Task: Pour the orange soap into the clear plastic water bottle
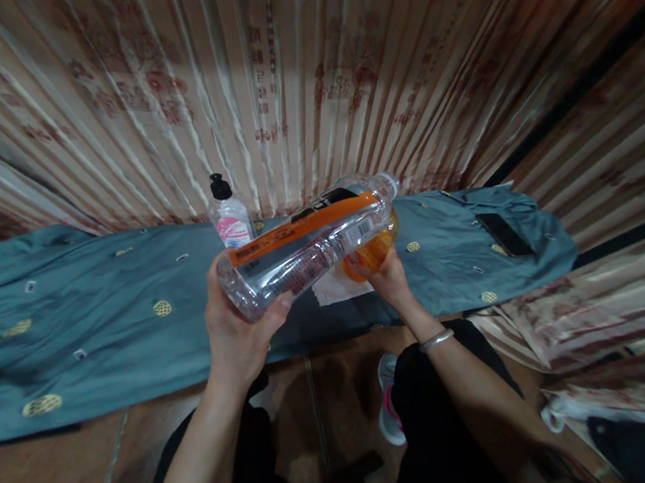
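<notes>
One clear bottle [311, 247], orange-banded, tilted, held by left grip [234, 330]; one amber container [377, 251], held by right grip [388, 276].

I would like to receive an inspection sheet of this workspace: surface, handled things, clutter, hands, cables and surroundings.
Surface: wrinkled blue-green patterned cloth.
Handled things: clear bottle with orange-striped label, tilted, neck end higher; orange container, partly hidden behind it.
Clutter: black-capped bottle, upright; white sheet; dark phone-like device lying flat.
Hands: left hand grips the clear bottle's base end; right hand holds the orange container.
Cables: nothing seen.
Surroundings: pleated patterned curtain behind; tiled floor below.
</notes>
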A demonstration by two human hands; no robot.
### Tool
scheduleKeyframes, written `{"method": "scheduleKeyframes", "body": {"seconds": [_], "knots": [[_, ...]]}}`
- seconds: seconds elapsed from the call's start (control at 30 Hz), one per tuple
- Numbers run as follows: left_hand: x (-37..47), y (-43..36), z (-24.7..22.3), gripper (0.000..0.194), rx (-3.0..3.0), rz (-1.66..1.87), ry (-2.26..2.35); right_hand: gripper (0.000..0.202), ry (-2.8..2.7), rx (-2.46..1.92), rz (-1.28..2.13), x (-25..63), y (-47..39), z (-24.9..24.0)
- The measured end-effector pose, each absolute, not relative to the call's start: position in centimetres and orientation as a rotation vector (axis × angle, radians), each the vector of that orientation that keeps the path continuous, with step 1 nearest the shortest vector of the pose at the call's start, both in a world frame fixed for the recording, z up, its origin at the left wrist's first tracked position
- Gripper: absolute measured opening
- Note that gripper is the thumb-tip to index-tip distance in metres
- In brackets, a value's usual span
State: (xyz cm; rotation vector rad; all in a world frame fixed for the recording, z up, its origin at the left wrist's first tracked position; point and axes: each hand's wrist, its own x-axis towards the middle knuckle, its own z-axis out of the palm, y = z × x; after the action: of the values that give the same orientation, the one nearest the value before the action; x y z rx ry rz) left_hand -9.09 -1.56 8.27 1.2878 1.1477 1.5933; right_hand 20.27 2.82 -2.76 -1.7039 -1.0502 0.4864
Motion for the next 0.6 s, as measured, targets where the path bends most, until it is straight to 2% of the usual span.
{"method": "scheduleKeyframes", "body": {"seconds": [0.6], "knots": [[-9.18,-1.6,8.26,0.093,1.298,1.572,1.142,0.077,-1.023,-1.722,0.52,20.14,2.72,-2.26]]}}
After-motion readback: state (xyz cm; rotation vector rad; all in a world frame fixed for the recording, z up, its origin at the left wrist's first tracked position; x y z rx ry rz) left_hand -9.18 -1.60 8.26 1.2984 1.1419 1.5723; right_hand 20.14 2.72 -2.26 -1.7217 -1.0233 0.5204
